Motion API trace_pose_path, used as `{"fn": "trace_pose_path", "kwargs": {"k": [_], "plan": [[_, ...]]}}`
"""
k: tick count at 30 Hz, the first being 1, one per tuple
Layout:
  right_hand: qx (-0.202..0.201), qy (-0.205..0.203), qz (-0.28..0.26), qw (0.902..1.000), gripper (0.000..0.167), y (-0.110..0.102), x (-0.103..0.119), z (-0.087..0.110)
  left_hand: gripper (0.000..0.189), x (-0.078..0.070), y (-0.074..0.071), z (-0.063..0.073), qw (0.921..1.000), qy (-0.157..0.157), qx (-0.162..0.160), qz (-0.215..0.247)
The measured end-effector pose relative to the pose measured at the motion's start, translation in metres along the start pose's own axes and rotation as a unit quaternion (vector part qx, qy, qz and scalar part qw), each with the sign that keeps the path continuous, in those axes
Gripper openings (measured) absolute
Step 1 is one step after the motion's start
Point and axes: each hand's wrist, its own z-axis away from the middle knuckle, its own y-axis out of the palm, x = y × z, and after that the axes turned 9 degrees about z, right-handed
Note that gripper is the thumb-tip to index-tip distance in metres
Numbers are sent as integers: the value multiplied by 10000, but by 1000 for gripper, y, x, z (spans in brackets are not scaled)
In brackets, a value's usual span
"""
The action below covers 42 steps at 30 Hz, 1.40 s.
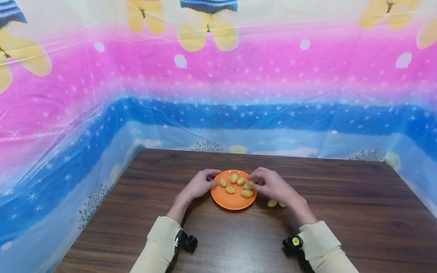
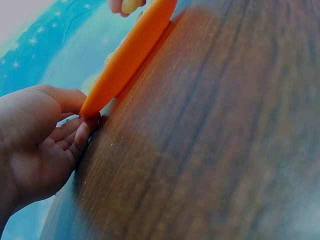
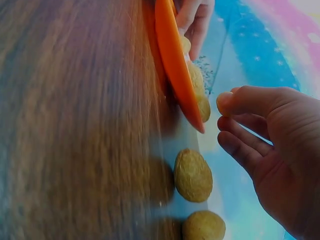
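An orange plate point(image 1: 233, 201) lies on the table with several small wrinkled, yellow-brown ovals point(image 1: 230, 189) on it, much like walnuts. My left hand point(image 1: 201, 184) pinches the plate's left rim, thumb above and fingers below, as the left wrist view shows. Over the plate's right side, my right hand point(image 1: 273, 185) pinches one walnut-like oval point(image 2: 131, 5) between thumb and fingertips; fingers partly hide it in the right wrist view. Two more such ovals point(image 3: 193, 175) sit on the tabletop to the right of the plate, close below the right forearm.
The dark wood table point(image 1: 218, 242) runs back to a patterned pink and blue cloth point(image 1: 218, 76) hung behind it and along the sides. Each wrist wears a black camera mount point(image 1: 189, 242) near its pale sleeve cuff.
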Motion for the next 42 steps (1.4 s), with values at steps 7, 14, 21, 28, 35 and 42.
{"fn": "trace_pose_path", "kwargs": {"k": [7,14,21,28,35,42], "plan": [[81,-34,5,10000,26,3,7,-6,41,0,0,-1,10000,9,-3,27],[172,-58,-50,9998,26,8,12,-11,41,1,0,-2,10000,26,3,48],[288,60,-10,9996,26,12,17,-13,41,0,0,-2,10000,28,2,35],[352,-4,180,9992,27,18,19,-17,40,1,0,-3,10000,23,-22,45],[477,59,201,9986,29,23,21,-20,41,2,0,-2,10000,6,-18,16],[300,-252,533,9978,26,27,24,-22,41,1,1,-3,10000,23,-32,-47]]}}
